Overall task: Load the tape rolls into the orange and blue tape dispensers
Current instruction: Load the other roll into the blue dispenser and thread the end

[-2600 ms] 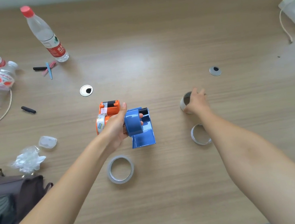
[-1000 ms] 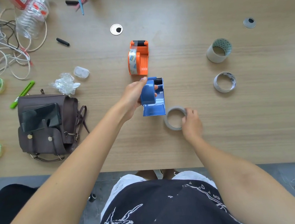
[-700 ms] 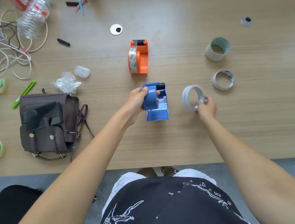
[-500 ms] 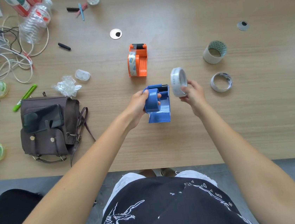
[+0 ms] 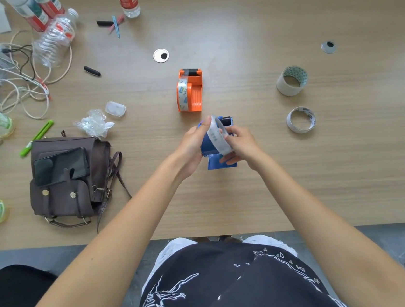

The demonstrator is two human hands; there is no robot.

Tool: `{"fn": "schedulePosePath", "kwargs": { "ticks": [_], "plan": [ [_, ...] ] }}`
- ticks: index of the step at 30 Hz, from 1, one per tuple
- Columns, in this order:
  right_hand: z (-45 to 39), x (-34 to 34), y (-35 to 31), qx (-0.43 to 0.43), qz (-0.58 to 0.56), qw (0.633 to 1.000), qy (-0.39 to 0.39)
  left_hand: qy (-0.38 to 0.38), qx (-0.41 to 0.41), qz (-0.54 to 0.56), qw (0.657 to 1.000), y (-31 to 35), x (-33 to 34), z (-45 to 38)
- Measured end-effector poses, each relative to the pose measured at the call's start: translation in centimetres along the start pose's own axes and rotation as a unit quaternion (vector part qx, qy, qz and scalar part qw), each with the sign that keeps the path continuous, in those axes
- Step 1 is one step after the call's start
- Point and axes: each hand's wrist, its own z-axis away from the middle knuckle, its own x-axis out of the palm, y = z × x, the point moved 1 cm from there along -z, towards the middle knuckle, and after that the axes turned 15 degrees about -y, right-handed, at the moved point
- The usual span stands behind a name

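While gripping the blue plastic tape dispenser [image 5: 212, 149] on the long wooden table [image 5: 274, 170], left hand [image 5: 190, 146] curled round its left side, thumb up against the roll. Beside it, right hand [image 5: 239, 144] pinching the clear tape roll [image 5: 217, 136], held on edge against the blue dispenser's hub. Well left of the blue dispenser, brown leather bag [image 5: 70, 178] with a black phone [image 5: 60, 165] lying on top. Just beyond the blue dispenser, orange plastic tape dispenser [image 5: 190, 90], already carrying a clear roll. Farther right of the blue dispenser, wide white tape roll with green print [image 5: 291, 81] upright; nearer, thin white tape roll [image 5: 301, 119] lying flat. Left and beyond, crumpled clear wrapper [image 5: 94, 122].
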Motion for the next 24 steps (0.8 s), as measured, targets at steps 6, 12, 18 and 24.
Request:
{"fn": "schedulePosePath", "kwargs": {
  "ticks": [6, 12, 18, 24],
  "plan": [
    [-0.2, 0.2, 0.6, 0.026, -0.141, 0.989, -0.037, 0.033, -0.006, 0.003, 0.999, 0.3, 0.5, -0.4],
    [0.0, 0.7, 0.2, 0.033, -0.256, 0.964, -0.062, 0.049, -0.028, 0.035, 0.998, 0.7, 1.1, -0.8],
    [0.1, -0.9, -0.9, 0.026, -0.196, 0.976, -0.086, 0.056, -0.052, -0.029, 0.997, 0.7, 1.1, -0.8],
    [-0.1, -2.3, -2.0, 0.040, -0.053, 0.995, -0.077, 0.013, -0.016, -0.107, 0.994, 0.9, 1.2, -0.2]
  ]
}}
